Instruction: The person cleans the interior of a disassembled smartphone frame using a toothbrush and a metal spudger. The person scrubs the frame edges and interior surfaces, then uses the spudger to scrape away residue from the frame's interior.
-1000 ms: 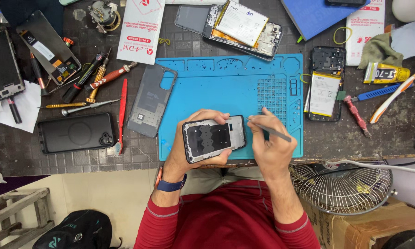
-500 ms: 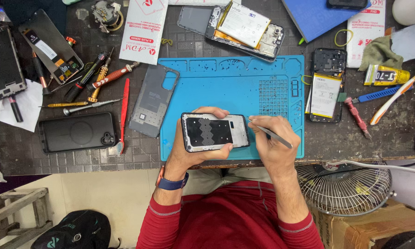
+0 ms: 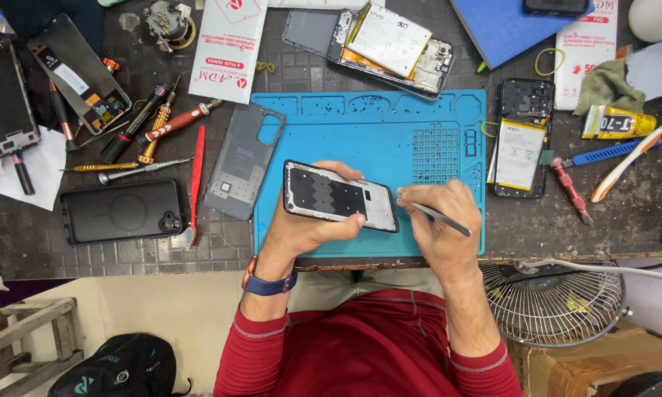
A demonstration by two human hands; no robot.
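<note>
A: What has moved since the earlier frame?

B: The phone frame (image 3: 340,196) is now turned flatter, long side across, and lifted a little farther over the blue mat (image 3: 390,140).

A: How are the hands?

B: The left hand (image 3: 309,224) is clamped on the frame from below. The right hand (image 3: 437,220) is closed around metal tweezers (image 3: 437,215), the tip touching the frame's right end.

A: How far is the work?

B: I judge it is in the middle: the frame is stripped. Farther, near the mat's left edge, the grey back cover (image 3: 243,160) lies apart; at the far edge, an opened phone with battery (image 3: 390,40) waits unassembled.
</note>
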